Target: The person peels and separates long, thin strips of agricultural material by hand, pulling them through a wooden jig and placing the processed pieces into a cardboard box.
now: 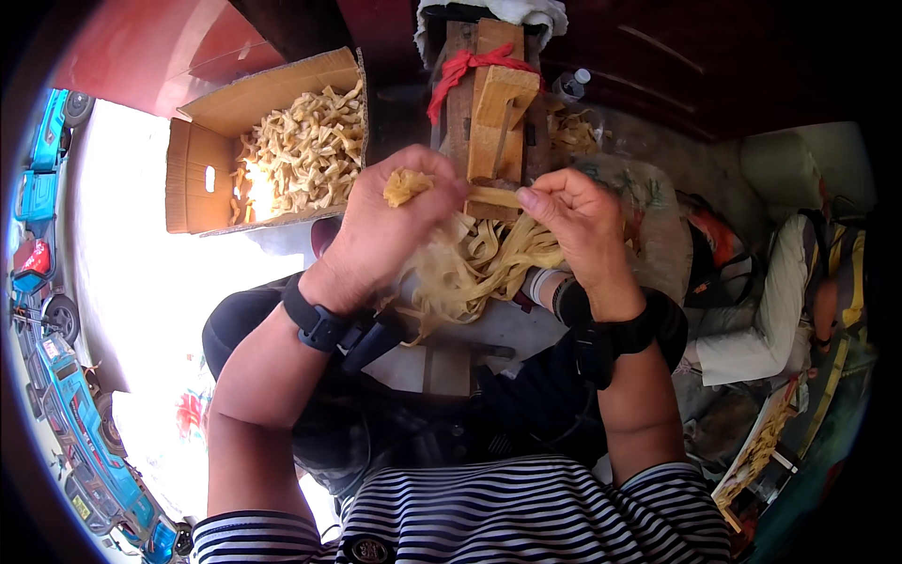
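Between my two hands a flat pale-yellow strip (495, 196) is stretched across the front of a wooden stand (498, 122). My right hand (590, 230) pinches its right end between thumb and forefinger. My left hand (381, 221) is closed around the other end, its fingertips smeared by motion. A crumpled yellow wad (408, 187) of similar material shows at the left hand's knuckles; whether it joins the strip, I cannot tell. Below the hands, a heap of long loose strips (503, 256) hangs at the foot of the stand, partly hidden by my left hand.
An open cardboard box (199, 188) full of short knotted yellow pieces (305, 150) stands at the left. Red cloth (460, 73) is tied around the stand, and a clear bottle (573, 85) is behind it. Another person's pale trouser leg (766, 320) shows at right; blue vehicles (89, 423) line the far left.
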A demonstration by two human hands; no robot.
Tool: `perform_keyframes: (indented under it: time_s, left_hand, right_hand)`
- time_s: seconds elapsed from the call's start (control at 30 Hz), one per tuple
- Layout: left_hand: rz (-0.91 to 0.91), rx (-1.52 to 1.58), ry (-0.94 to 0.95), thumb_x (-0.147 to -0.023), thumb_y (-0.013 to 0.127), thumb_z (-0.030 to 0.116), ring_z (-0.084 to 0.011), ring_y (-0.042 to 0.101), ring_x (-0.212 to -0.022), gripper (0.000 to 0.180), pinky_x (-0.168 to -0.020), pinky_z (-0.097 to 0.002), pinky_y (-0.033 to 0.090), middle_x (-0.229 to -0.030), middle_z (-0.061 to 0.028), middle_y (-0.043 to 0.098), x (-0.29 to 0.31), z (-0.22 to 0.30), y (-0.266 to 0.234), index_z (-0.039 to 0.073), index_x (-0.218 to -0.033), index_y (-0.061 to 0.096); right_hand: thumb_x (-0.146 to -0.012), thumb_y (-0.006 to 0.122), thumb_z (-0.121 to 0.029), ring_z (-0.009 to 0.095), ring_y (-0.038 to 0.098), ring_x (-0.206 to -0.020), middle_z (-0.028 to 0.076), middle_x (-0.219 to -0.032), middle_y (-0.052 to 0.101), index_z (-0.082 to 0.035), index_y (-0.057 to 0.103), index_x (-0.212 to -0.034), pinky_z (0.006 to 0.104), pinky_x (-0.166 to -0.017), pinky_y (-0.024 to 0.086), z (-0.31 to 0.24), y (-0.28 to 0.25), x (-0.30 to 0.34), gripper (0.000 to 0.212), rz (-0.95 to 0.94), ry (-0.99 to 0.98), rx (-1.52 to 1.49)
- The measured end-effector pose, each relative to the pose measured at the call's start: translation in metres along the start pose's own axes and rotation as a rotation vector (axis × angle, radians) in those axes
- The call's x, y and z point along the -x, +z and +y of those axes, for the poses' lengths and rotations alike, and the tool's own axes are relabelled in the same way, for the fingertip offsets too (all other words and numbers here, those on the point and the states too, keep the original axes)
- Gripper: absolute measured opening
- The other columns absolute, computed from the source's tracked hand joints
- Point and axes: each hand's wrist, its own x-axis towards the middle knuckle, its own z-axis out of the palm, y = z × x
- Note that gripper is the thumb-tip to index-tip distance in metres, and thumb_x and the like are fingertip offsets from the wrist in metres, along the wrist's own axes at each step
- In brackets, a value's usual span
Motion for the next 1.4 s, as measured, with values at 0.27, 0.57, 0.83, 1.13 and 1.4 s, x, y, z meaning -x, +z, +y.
perform_keyframes:
  time_s: [0.27,0.57,0.83,1.13,1.4]
  left_hand:
    - [0.118,-0.445,0.170,-0.089,0.065,0.022,-0.0065,0.050,-0.064,0.019,-0.058,-0.0203,0.042,-0.075,0.0008,0.060,-0.069,-0.061,-0.004,0.004,-0.086,0.060]
    - [0.002,-0.329,0.114,-0.096,0.046,0.031,-0.0116,0.060,-0.084,0.038,-0.074,-0.0270,0.048,-0.093,-0.0051,0.064,-0.010,0.003,0.024,0.000,-0.112,0.062]
    - [-0.729,0.365,-0.349,-0.093,0.052,0.023,-0.0135,0.058,-0.059,0.024,-0.045,-0.0246,0.045,-0.079,-0.0065,0.060,0.036,-0.066,-0.014,0.001,-0.102,0.052]
    - [-0.238,-1.290,0.872,-0.090,0.057,0.017,-0.0379,0.061,-0.103,0.031,-0.083,-0.0420,0.051,-0.115,-0.0204,0.059,0.014,-0.021,-0.052,0.001,-0.117,0.058]
    - [0.003,-0.822,0.760,-0.093,0.050,0.018,-0.0314,0.059,-0.108,0.033,-0.089,-0.0375,0.049,-0.120,-0.0168,0.059,0.018,-0.018,-0.021,-0.002,-0.118,0.057]
  right_hand:
    - [-0.080,0.071,-0.027,0.028,0.064,-0.069,0.009,-0.075,0.066,-0.011,0.060,-0.085,0.0357,-0.062,0.049,0.037,0.002,-0.052,0.020,0.359,-0.139,0.810]
    - [-0.074,0.073,-0.016,0.028,0.063,-0.064,0.008,-0.069,0.063,-0.010,0.057,-0.077,0.0373,-0.054,0.048,0.015,0.014,-0.016,0.017,0.120,-0.766,0.428]
    - [-0.070,0.074,-0.029,0.026,0.061,-0.052,0.005,-0.056,0.061,-0.012,0.064,-0.063,0.0348,-0.049,0.046,0.014,0.018,0.003,0.021,-0.019,-0.726,0.285]
    - [-0.082,0.062,-0.015,0.010,0.044,-0.045,0.001,-0.056,0.055,-0.006,0.068,-0.075,0.0278,-0.043,0.037,0.002,0.024,0.005,0.013,-0.587,0.426,-0.414]
    - [-0.073,0.070,-0.002,0.013,0.063,-0.061,0.008,-0.069,0.067,0.000,0.064,-0.078,0.0291,-0.049,0.045,0.002,0.024,0.019,0.008,-0.095,-0.016,-0.628]
